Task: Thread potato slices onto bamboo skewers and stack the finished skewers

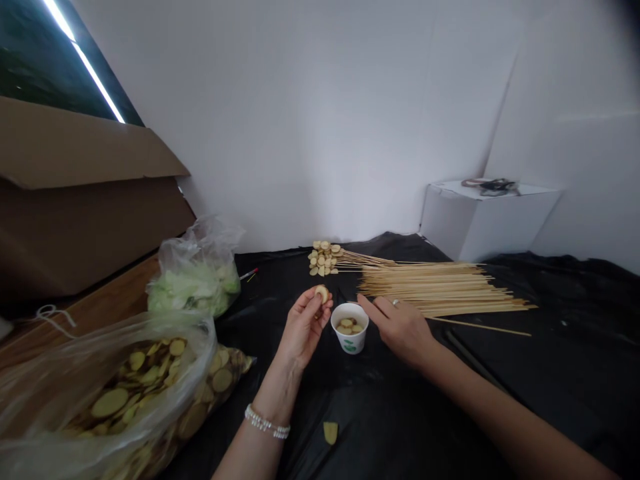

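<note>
My left hand (306, 323) is closed, pinching a round, pale yellow potato slice (323, 292) between thumb and fingers, up and left of the paper cup. My right hand (403, 330) is closed around a thin bamboo skewer (483, 327), whose long end reaches out to the right behind the hand. The skewer's other end lies near the fingertips, pointing toward the slice. Between both hands stands a white paper cup (350, 341) with a green print, holding several potato slices (349, 326).
Bare skewers (445, 287) lie in a bundle behind my right hand. Skewered slices (324, 259) are piled at the back. Left are an open plastic bag of slices (135, 380) and a bag of pale green pieces (195, 283). One loose slice (331, 433) lies on the black sheet (400, 420).
</note>
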Available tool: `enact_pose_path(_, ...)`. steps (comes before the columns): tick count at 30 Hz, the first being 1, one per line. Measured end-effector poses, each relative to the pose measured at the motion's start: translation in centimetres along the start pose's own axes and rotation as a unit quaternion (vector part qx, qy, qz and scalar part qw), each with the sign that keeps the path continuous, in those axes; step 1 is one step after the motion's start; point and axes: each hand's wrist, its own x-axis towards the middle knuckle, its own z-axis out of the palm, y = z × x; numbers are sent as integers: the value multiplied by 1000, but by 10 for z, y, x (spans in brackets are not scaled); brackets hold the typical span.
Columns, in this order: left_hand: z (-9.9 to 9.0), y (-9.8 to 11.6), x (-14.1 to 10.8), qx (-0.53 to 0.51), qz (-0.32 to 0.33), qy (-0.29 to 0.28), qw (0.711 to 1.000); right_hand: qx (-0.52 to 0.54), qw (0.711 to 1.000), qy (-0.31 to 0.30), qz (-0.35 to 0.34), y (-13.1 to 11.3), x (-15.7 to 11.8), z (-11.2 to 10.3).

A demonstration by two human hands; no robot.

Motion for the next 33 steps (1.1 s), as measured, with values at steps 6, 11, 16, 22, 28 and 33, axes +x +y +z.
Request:
enact_pose_path(6, -2, 2, 3, -110, -54, 7, 992, 91, 983, -137, 87, 8, 18, -28)
enact_pose_path(11, -3, 1, 5, -145, -71, 35, 986, 174, 974, -100, 104, 4, 50, -48)
enact_pose_path(16, -10, 2, 7, -159, -67, 25, 985, 113, 992, 6, 56, -20, 60, -38)
enact_pose_path(22, -13, 3, 9, -181, -79, 39, 979, -15, 992, 129, 6, -30, 35, -6)
enact_pose_path(28, -14, -1, 11, -158, -62, 24, 985, -10, 990, 142, 4, -32, 33, -6)
enact_pose_path(33, -13, -3, 10, -118, -38, 11, 992, -10, 990, 137, 4, -33, 33, -5)
